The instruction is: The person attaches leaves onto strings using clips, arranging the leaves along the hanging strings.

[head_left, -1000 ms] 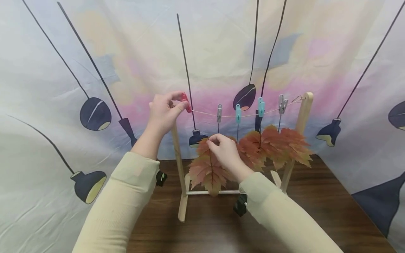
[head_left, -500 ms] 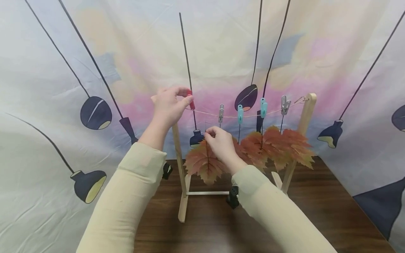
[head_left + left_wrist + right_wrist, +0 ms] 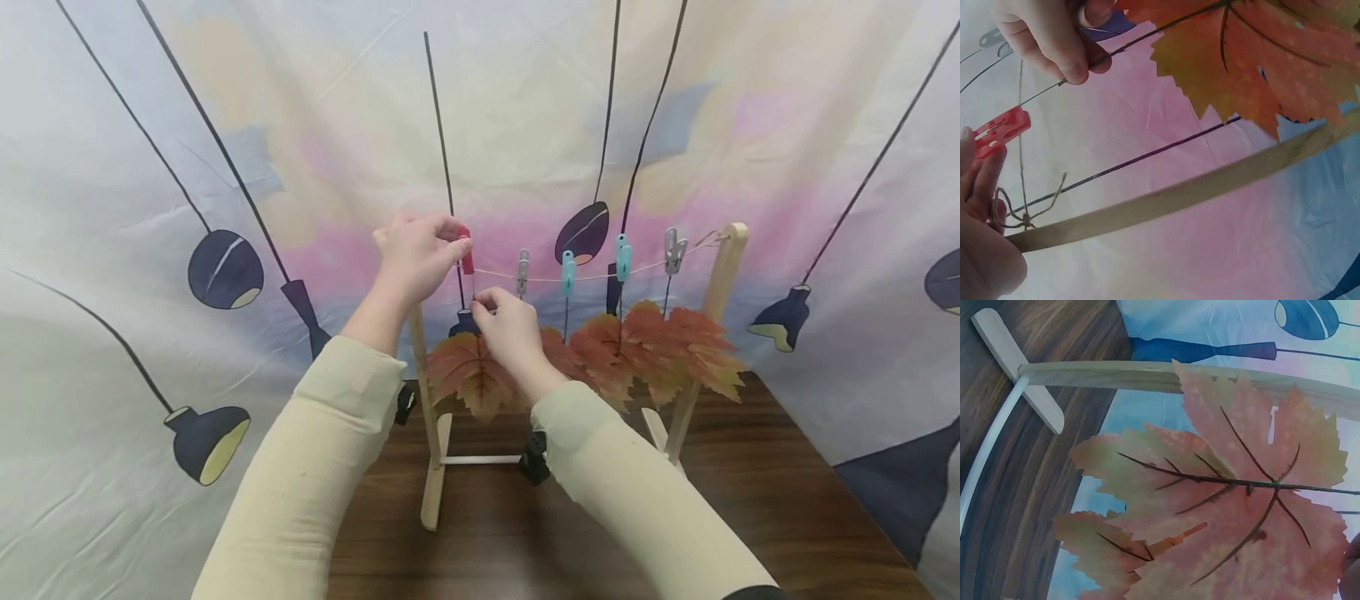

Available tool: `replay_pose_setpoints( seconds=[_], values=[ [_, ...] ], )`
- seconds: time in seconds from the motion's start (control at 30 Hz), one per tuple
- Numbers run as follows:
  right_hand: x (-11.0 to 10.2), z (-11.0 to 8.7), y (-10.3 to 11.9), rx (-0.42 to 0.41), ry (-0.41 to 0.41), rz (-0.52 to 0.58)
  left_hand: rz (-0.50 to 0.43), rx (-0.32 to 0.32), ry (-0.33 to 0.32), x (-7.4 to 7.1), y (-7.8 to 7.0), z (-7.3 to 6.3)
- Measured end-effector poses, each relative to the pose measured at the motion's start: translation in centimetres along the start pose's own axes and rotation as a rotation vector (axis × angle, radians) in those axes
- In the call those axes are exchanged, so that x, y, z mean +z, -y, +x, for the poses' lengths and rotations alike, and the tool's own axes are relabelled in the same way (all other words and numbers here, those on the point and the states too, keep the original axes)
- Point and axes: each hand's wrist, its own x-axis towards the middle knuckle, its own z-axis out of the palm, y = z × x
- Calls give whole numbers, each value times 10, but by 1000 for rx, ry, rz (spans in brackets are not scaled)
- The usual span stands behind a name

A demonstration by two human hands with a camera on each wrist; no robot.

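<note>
My left hand (image 3: pixel 416 260) pinches a red clothespin (image 3: pixel 467 252) at the left end of the string (image 3: pixel 495 273). Just below it, my right hand (image 3: pixel 512 332) pinches the dark stem of an orange-red artificial maple leaf (image 3: pixel 471 373), which hangs beneath the fingers. In the left wrist view, the thin tip of the stem (image 3: pixel 1141 36) reaches the mouth end of the red clothespin (image 3: pixel 1005 130); whether it lies between the clip's jaws I cannot tell. The right wrist view is mostly filled by the leaf (image 3: pixel 1254 519), with the fingers barely showing at the right edge.
Grey (image 3: pixel 522 271) and teal clothespins (image 3: pixel 568 273) farther right hold several more maple leaves (image 3: pixel 652 346) on the string. A wooden stand (image 3: pixel 432 492) with a white crossbar (image 3: pixel 480 460) carries it on the brown table (image 3: pixel 600 542). A lamp-patterned cloth (image 3: pixel 517 108) hangs behind.
My right hand has raised the leaf up and to the left, bringing its stem to the clothespin. My left hand has shifted slightly right with the red clothespin, now pointing down at the string.
</note>
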Motion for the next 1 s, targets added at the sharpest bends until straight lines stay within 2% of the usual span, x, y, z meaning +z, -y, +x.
replay_pose_setpoints(
  seconds=[0.17, 0.47, 0.7, 1.0],
  values=[
    [-1, 3, 0, 0, -9, 8, 42, -14, 27, 0, -3, 1],
    [1, 7, 1, 29, 22, 6, 43, -19, 8, -4, -3, 1],
    [2, 12, 9, -19, -18, 6, 53, -26, 24, -5, -2, 1],
    [0, 12, 8, 3, -20, 7, 92, -18, 51, -1, -4, 0]
  ],
)
